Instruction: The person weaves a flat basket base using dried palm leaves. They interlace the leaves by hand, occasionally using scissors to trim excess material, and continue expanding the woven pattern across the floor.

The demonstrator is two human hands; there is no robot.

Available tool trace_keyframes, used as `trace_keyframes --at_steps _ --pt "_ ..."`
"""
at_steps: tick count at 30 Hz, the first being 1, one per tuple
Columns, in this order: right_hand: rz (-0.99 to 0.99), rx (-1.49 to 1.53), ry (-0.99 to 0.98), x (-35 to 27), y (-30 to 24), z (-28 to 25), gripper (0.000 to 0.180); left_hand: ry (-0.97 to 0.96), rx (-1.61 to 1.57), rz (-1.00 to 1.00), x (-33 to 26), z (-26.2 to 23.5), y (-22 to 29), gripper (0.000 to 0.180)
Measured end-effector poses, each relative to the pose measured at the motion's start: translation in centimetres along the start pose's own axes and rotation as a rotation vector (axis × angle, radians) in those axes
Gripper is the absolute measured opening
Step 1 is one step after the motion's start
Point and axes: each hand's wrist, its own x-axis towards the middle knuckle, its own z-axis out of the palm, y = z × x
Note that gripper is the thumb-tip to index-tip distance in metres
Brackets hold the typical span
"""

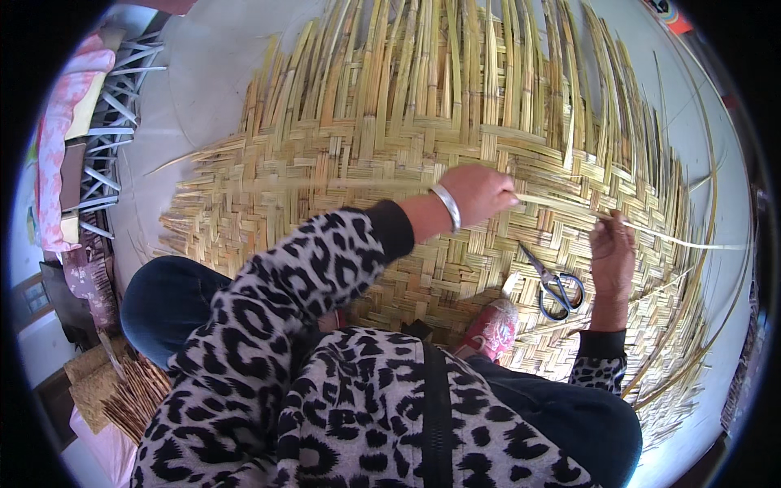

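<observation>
A large woven mat of split cane strips spreads under and ahead of me, its loose strip ends fanning out at the far side. My left hand, with a silver bangle at the wrist, is closed in a pinch over the mat's middle. From its fingertips a thin pale cane strip runs to the right, past the mat's edge. My right hand has its curled fingertips pinched on this strip farther along. Just left of that hand, scissors with dark blue handles lie on the weave, blades slightly apart.
A pink shoe of mine rests on the mat near the scissors. Long loose strips curve along the right side. At left stand a metal-framed rack with pink cloth and a bundle of brown sticks.
</observation>
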Motion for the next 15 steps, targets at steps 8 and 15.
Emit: trace_keyframes --at_steps 8,15 --pt "-0.07 0.091 0.211 2.0 -1.4 -8.2 0.018 -0.131 0.292 -0.019 -2.1 -11.5 -4.3 0.03" --pt "-0.034 -0.338 0.202 -1.1 1.9 -8.5 0.025 -0.215 0.527 -0.161 -11.5 -23.3 -10.2 0.028"
